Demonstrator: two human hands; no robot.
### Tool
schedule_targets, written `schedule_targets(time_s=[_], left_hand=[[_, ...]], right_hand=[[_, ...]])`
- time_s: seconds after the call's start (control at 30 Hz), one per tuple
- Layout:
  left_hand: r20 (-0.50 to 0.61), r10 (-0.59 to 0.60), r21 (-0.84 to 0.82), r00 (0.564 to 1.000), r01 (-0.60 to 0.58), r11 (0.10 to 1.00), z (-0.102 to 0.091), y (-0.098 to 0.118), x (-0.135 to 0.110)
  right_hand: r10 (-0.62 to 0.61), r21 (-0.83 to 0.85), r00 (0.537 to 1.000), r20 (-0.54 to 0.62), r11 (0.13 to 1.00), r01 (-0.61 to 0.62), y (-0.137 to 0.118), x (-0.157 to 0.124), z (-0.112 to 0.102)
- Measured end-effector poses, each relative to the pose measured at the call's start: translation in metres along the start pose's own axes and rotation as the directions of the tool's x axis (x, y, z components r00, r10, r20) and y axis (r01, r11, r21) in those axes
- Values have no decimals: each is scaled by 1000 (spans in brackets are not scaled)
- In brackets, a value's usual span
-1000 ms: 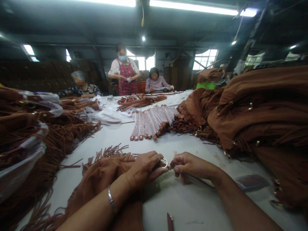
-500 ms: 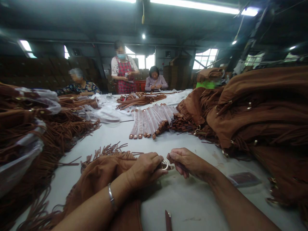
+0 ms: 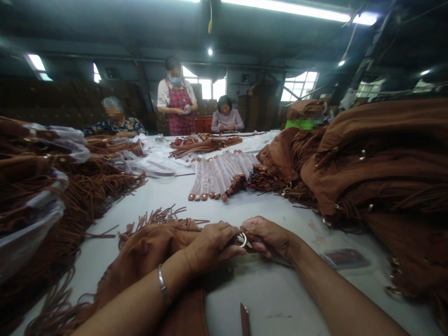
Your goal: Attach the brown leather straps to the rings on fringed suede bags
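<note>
My left hand (image 3: 217,242) is closed around the edge of a brown fringed bag (image 3: 150,261), beside a metal ring (image 3: 242,240) that shows at its fingertips. The bag lies slumped on the table under my left forearm, its fringe spread behind it. Close against the ring, my right hand (image 3: 268,235) pinches a brown leather strap end (image 3: 247,230). My fingers hide most of that strap, so I cannot tell whether it passes through the ring. Nearer to me, a dark brown strap with a metal tip (image 3: 245,319) lies on the table.
Plastic-wrapped straps (image 3: 213,179) fan out mid-table. Brown bags with metal fittings are heaped at right (image 3: 378,154), and fringed pieces with plastic wrap at left (image 3: 63,200). A small clear packet (image 3: 345,258) lies right of my forearm. Several people (image 3: 180,102) are across the table.
My right hand has moved slightly left with the strap end, closing the gap to the ring. My left hand and the bag have barely moved.
</note>
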State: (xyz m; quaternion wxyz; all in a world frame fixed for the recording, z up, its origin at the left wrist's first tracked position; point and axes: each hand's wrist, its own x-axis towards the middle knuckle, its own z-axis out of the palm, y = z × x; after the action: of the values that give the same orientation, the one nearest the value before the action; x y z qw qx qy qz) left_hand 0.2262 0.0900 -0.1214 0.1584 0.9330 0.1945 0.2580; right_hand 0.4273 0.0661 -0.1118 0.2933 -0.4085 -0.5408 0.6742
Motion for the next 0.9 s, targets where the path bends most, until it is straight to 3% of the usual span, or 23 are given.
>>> schedule_targets(time_s=[0.2,0.37,0.5,0.67,0.8,0.9], left_hand=[[-58,-55,-185,997,44,982,0,3,0],[6,-131,-237,991,128,963,-9,8,2],[32,-112,-284,993,117,952,-17,11,3],[15,-89,-196,996,90,976,-19,13,3],[44,25,-89,999,-21,996,-21,11,2],[51,26,-34,998,-24,999,-25,7,0]], right_hand=[[-5,127,999,33,992,1,-1,-1,8],[-37,153,994,100,988,21,-1,-3,7],[-86,120,989,120,990,71,-3,-5,7],[-61,54,996,58,997,58,-11,-13,8],[58,-66,992,111,997,-51,-15,-18,6],[94,-117,991,91,990,-83,-13,-17,11]])
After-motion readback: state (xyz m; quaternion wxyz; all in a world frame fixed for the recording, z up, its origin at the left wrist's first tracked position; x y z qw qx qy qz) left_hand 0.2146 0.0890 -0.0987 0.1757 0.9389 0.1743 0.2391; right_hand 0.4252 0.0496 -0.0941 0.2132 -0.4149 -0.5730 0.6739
